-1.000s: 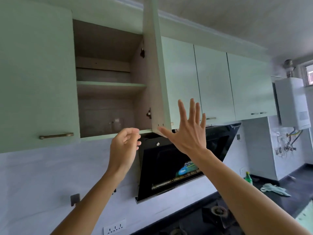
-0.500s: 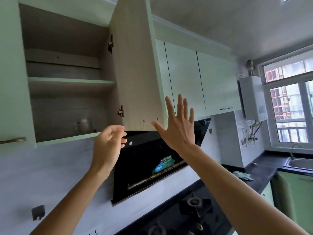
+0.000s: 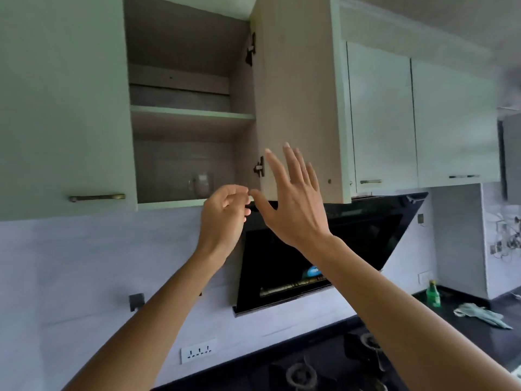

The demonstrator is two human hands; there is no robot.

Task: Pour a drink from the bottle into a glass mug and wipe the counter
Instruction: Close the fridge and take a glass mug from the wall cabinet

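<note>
A clear glass mug (image 3: 200, 184) stands on the bottom shelf of the open wall cabinet (image 3: 180, 153). My left hand (image 3: 224, 218) is raised just below and right of it, fingers loosely curled, holding nothing. My right hand (image 3: 293, 198) is spread flat with fingers apart in front of the open cabinet door (image 3: 298, 94). Far right on the black counter (image 3: 476, 334) stand a green bottle (image 3: 432, 293) and a crumpled pale green cloth (image 3: 483, 318).
A black slanted range hood (image 3: 352, 249) hangs below the cabinets. Gas burners (image 3: 301, 373) sit on the counter beneath it. A wall socket strip (image 3: 198, 353) is on the white backsplash. Shut pale green cabinet doors (image 3: 417, 117) lie to the right and left.
The view has swung back left, bringing the cabinet opening nearer the centre. My hands have come closer together, my left hand now just under the shelf edge near the mug.
</note>
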